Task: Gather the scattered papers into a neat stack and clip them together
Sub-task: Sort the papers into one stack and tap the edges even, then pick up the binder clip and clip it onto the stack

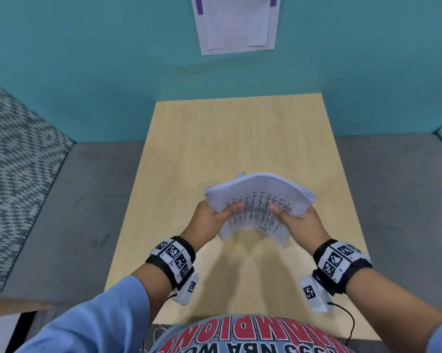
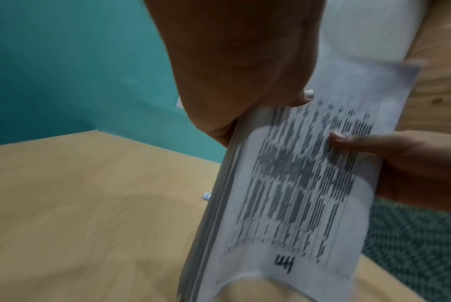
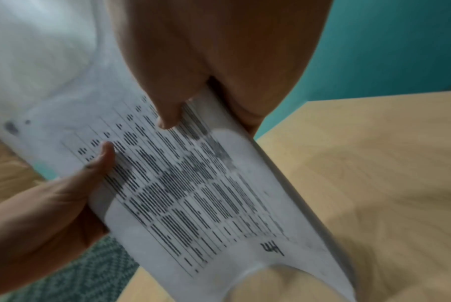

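Note:
A thick stack of printed papers (image 1: 259,200) hangs bowed in the air above the light wooden table (image 1: 227,136). My left hand (image 1: 215,217) grips its left edge with the thumb on the top sheet. On the right edge my right hand (image 1: 301,222) grips the same way. In the left wrist view the stack (image 2: 296,183) shows its layered side edge under my left hand (image 2: 244,61). The right wrist view has my right hand (image 3: 219,51) pinching the stack (image 3: 193,194). A small clip (image 1: 242,173) lies on the table just behind the stack, also visible as the clip (image 2: 207,196), mostly hidden.
The table's far edge meets a teal wall (image 1: 87,72), on which a sheet of paper (image 1: 236,21) is taped. Grey bench seats (image 1: 74,212) flank the table. A patterned cushion (image 1: 16,174) stands at the left.

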Available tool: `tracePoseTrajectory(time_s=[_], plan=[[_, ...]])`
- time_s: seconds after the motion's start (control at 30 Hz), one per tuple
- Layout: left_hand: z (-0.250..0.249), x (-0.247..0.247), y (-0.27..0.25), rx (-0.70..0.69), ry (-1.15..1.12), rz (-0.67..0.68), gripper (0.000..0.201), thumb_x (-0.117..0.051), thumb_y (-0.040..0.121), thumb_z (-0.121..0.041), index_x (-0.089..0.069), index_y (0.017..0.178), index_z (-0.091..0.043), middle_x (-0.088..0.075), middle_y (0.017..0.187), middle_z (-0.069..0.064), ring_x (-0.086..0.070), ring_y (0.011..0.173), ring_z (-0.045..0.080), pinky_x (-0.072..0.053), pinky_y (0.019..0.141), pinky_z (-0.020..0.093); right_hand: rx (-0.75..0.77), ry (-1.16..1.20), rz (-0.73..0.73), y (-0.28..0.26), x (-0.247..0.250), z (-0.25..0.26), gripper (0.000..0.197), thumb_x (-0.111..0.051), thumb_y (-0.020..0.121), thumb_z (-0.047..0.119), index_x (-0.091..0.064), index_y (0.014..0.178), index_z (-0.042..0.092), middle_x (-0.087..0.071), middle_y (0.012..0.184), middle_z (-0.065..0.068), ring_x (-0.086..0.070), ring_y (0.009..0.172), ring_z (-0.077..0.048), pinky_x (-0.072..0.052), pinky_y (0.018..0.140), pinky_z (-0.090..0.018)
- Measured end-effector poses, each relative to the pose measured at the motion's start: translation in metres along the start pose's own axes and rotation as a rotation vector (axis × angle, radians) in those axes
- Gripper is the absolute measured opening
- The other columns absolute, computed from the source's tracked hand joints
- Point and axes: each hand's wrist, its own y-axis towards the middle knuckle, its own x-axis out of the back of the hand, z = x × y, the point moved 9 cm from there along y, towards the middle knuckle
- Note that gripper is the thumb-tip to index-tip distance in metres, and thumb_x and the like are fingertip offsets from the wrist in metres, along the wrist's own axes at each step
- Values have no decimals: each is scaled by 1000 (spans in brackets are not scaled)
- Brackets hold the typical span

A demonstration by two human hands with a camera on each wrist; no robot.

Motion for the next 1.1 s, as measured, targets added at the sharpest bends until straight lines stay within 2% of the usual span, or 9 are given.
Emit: tracePoseTrajectory(time_s=[0.2,0.3,0.43,0.53,0.6,0.7,0.8,0.97,1.1], plan=[[1,20,12,28,42,51,42,-88,74,-63,-85,100,-30,-86,110,-1,-81,107,19,-61,103,54,-37,-36,92,16,-8,-7,20,-81,88,32,-78,108,30,-82,109,6,-76,106,-13,-56,103,-50],[-7,36,17,42,81,98,67,-79,75,-75,-82,113,-20,-85,114,4,-81,108,25,-62,102,54,-73,0,186,25,-22,-2,21,-81,88,29,-78,109,26,-82,110,3,-77,106,-17,-56,103,-52],[-15,62,20,52,49,60,57,-64,95,-60,-78,125,-14,-84,119,6,-80,110,21,-62,101,47,-146,102,295,37,-50,1,38,-83,84,26,-74,120,21,-80,119,1,-75,112,-19,-54,106,-49],[-11,81,21,52,103,-24,61,-68,95,-64,-80,111,-7,-80,109,26,-80,99,38,-60,95,58,-216,76,431,43,-76,-11,58,-87,77,40,-71,129,19,-77,125,-1,-73,117,-22,-53,106,-52],[-6,100,19,64,104,-83,46,-67,101,-48,-80,106,-4,-83,104,17,-81,98,30,-63,91,48,-277,26,524,56,-90,-23,71,-84,71,59,-71,128,19,-78,122,-2,-75,114,-24,-57,102,-49],[9,132,11,78,164,-138,37,-64,106,-36,-76,93,-3,-81,86,-6,-76,79,9,-59,76,27,-316,-66,313,111,-78,-42,78,-61,82,76,-71,120,9,-79,113,-12,-78,96,-31,-61,85,-39],[30,161,1,95,313,-154,49,-66,105,-36,-48,70,-8,-49,64,-6,-44,57,10,-36,57,24,-211,-459,-37,173,-53,-57,54,-61,95,58,-71,114,9,-76,113,-14,-73,101,-32,-50,82,-33],[41,186,-11,86,392,-110,57,-67,106,-28,-28,64,-25,-32,50,-15,-30,49,4,-24,51,20,-138,-721,6,224,-97,-78,45,-64,98,41,-64,130,10,-74,117,-15,-66,111,-36,-51,88,-39],[43,195,-9,96,334,-103,58,-67,106,-24,-27,64,-24,-28,52,-15,-27,49,3,-24,51,18,-134,-730,-20,235,-110,-76,19,-63,100,27,-70,97,9,-74,100,-12,-63,77,-29,-49,72,-32]])
